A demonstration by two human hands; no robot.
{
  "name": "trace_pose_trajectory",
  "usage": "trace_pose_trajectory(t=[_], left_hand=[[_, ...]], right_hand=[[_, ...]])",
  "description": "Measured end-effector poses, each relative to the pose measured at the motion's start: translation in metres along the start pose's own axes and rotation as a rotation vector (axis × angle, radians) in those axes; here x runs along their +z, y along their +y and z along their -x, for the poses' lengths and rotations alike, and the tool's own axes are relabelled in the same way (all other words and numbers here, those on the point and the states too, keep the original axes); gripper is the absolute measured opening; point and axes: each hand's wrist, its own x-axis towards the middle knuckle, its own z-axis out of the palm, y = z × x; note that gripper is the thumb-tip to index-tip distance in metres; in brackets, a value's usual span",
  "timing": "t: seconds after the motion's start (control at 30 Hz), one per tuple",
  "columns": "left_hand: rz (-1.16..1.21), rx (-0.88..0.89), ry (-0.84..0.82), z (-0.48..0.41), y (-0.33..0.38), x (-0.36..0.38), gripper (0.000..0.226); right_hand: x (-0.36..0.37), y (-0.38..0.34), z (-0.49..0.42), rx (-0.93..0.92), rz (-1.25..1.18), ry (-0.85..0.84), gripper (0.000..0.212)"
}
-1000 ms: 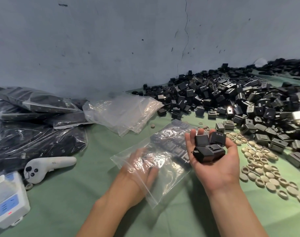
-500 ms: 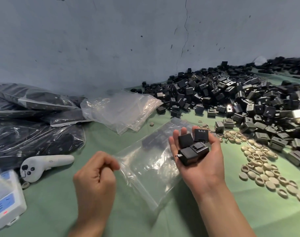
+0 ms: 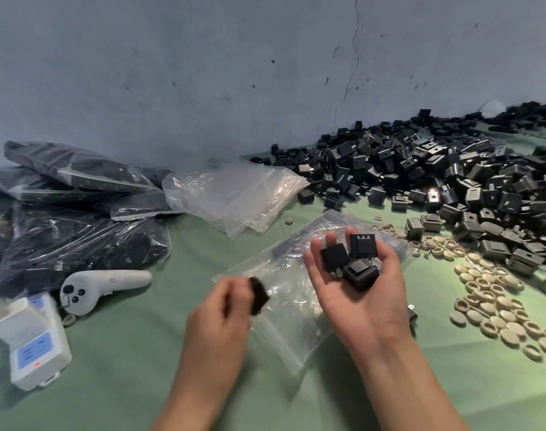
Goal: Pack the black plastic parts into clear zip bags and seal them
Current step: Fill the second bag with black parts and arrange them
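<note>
A scuffed grey-blue wall [image 3: 203,73] is filling the upper half of the frame, and a green cloth [image 3: 125,384] is covering the table below it. A heap of black plastic parts [image 3: 452,181] is sprawling across the right side, running back to the wall. Packed bags [image 3: 63,219], dark with parts, are lying stacked at the left edge. A stack of empty clear bags [image 3: 234,194] is lying just right of them. The clear zip bag [image 3: 293,321] is lying flat on the cloth at centre, slanting from lower centre toward the heap, with dark parts showing through its far end. Beige rings [image 3: 489,293] are spreading over the cloth at lower right.

The right hand [image 3: 361,306] is hovering palm up over the zip bag, fingers loosely spread and cupping three black parts [image 3: 355,269]. The left hand [image 3: 222,315] is sitting at the bag's near left edge, fingers curled, pinching a blurred black part [image 3: 258,295]; whether it is touching the bag I cannot tell.

A white box device [image 3: 32,340] is sitting at lower left, and a white controller [image 3: 103,284] is lying just above it.
</note>
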Motion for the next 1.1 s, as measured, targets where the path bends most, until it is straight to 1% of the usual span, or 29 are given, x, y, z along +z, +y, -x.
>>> trace_pose_trajectory(t=[0.07, 0.1, 0.17, 0.23, 0.3, 0.33, 0.4, 0.43, 0.47, 0.53, 0.57, 0.6, 0.63, 0.7, 0.77, 0.83, 0.9, 0.97, 1.03, 1.1], left_hand=[[-0.122, -0.199, 0.065, 0.001, -0.023, -0.018, 0.022], [-0.213, -0.238, 0.09, 0.003, -0.028, -0.022, 0.023], [-0.33, -0.206, 0.086, 0.003, -0.027, -0.018, 0.031], [-0.452, -0.138, 0.0, 0.005, -0.02, -0.005, 0.041], [-0.615, -0.079, -0.074, 0.007, -0.014, 0.006, 0.043], [-0.658, -0.073, -0.098, 0.009, -0.012, 0.008, 0.045], [-0.668, -0.056, -0.114, 0.012, -0.012, 0.004, 0.051], [-0.645, -0.055, -0.115, 0.013, -0.013, -0.002, 0.05], [-0.591, -0.049, -0.103, 0.015, -0.016, -0.008, 0.045], [-0.463, 0.006, -0.071, 0.022, -0.025, -0.02, 0.021], [-0.432, 0.049, -0.073, 0.025, -0.027, -0.024, 0.014], [-0.427, 0.092, -0.092, 0.029, -0.03, -0.028, 0.013], [-0.436, 0.132, -0.127, 0.032, -0.031, -0.03, 0.019], [-0.497, 0.221, -0.224, 0.033, -0.033, -0.031, 0.038], [-0.608, 0.292, -0.3, 0.03, -0.031, -0.028, 0.044], [-0.675, 0.319, -0.381, 0.024, -0.027, -0.019, 0.048], [-0.75, 0.347, -0.47, 0.016, -0.025, -0.01, 0.057], [-0.769, 0.405, -0.494, 0.006, -0.024, -0.001, 0.055], [-0.728, 0.475, -0.461, -0.004, -0.019, 0.007, 0.042], [-0.715, 0.497, -0.433, -0.015, -0.015, 0.016, 0.037]], right_hand=[[0.0, -0.004, -0.002, -0.01, -0.02, 0.007, 0.021], [0.0, -0.005, -0.002, -0.013, -0.022, 0.004, 0.02], [0.001, -0.006, -0.002, -0.021, -0.019, -0.002, 0.02], [0.0, -0.006, -0.001, -0.025, -0.024, -0.003, 0.022], [-0.001, -0.006, 0.0, -0.022, -0.033, -0.01, 0.025], [-0.001, -0.007, 0.0, -0.023, -0.033, -0.013, 0.026], [-0.001, -0.008, -0.001, -0.03, -0.032, -0.013, 0.028], [-0.001, -0.009, -0.001, -0.032, -0.032, -0.012, 0.028], [-0.001, -0.01, -0.001, -0.034, -0.035, -0.01, 0.029], [-0.002, -0.011, -0.001, -0.031, -0.045, -0.008, 0.029], [-0.002, -0.011, -0.002, -0.027, -0.049, -0.009, 0.028], [-0.002, -0.011, -0.002, -0.025, -0.052, -0.01, 0.028], [-0.002, -0.011, -0.002, -0.025, -0.054, -0.009, 0.028], [-0.002, -0.011, -0.003, -0.032, -0.055, -0.001, 0.028], [-0.003, -0.011, -0.002, -0.03, -0.06, 0.003, 0.028], [-0.003, -0.011, -0.002, -0.024, -0.061, -0.002, 0.028], [-0.003, -0.012, -0.002, -0.033, -0.06, -0.004, 0.027], [-0.003, -0.012, -0.003, -0.041, -0.058, -0.003, 0.027], [-0.003, -0.013, -0.004, -0.046, -0.052, -0.006, 0.027], [-0.003, -0.013, -0.005, -0.047, -0.049, -0.013, 0.026]])
